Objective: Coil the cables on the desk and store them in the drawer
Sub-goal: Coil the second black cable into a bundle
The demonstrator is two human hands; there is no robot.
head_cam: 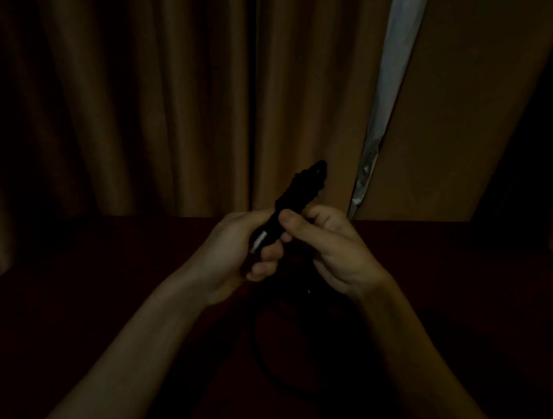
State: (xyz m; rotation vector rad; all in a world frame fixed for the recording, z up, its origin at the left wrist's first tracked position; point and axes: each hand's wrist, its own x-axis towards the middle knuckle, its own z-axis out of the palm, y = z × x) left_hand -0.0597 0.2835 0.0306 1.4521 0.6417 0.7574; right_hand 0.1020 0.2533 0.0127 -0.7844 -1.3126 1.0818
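Dim light lies over a dark reddish-brown desk with tall brown pleated curtains behind it; I note that fine detail is hard to read.

From my remote station I see both bare hands raised above the desk, meeting at centre. The left hand has its fingers curled round the lower end of a black cable wound into a tight stick-shaped bundle. A small pale metallic piece, possibly a plug end, shows against the left palm; I cannot tell exactly what it is. The right hand grips the same bundle just above the left, thumb laid across its front and fingers folded behind. The two hands touch or nearly touch around it.

The bundle tilts up and to the right, its upper end standing clear of both hands against the curtain. Below the hands, a loose black length of cable hangs down and curves over the desk between the forearms; it is barely visible against the dark surface, and I cannot trace where it ends.

Right of the bundle, a narrow pale strip shows between two curtain panels. I see no drawer in this view.
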